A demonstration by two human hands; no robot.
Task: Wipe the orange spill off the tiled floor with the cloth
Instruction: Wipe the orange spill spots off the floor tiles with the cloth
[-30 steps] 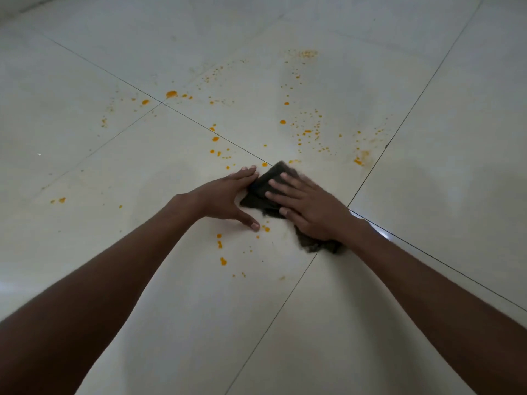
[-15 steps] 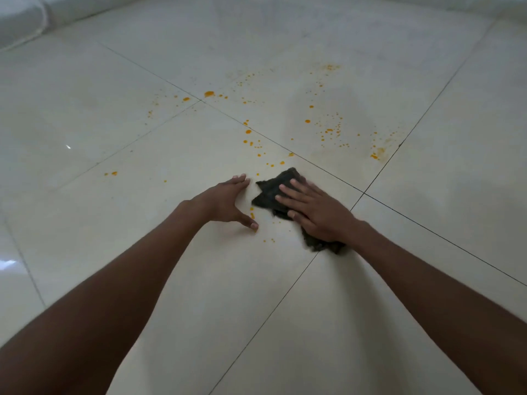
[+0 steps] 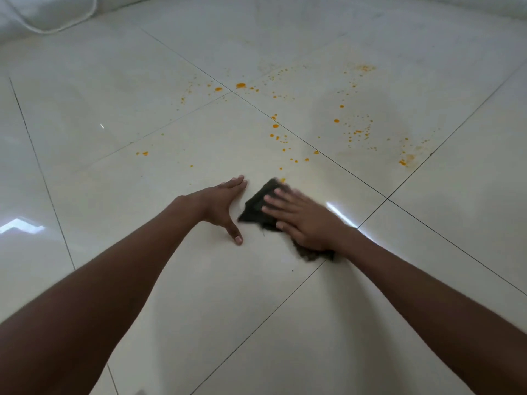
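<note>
- Two bare hands lie on the pale tiled floor (image 3: 171, 280), both arms reaching in from the bottom corners of the view.
- We see the right hand (image 3: 302, 218) laid flat on the dark cloth (image 3: 256, 205), fingers straight and slightly spread, pressing it to the tile; its outline is a little blurred.
- The cloth pokes out past the fingertips toward 10 o'clock, and a ragged edge of it shows under the wrist toward 5 o'clock.
- We see the left hand (image 3: 221, 203) resting open on the bare tile just beside the cloth, at its 9 o'clock: fingers together and pointing toward 1 o'clock, thumb stretched out toward 5 o'clock. Whether it touches the cloth, we cannot tell.
- The orange spill (image 3: 353, 129) lies as scattered drops beyond the hands, from about 11 o'clock round to 2 o'clock of the cloth; the nearest drop (image 3: 282, 180) sits right at the cloth's far tip.
- A larger blob (image 3: 241, 85) sits where four tiles meet, at 12 o'clock from the left hand, and two small drops (image 3: 142, 153) lie well apart at 10 o'clock.
- A smeared orange patch (image 3: 406, 160) sits near a grout line at 2 o'clock from the right hand.
- A white object with a rounded edge (image 3: 51, 12) sits in the top left corner.
</note>
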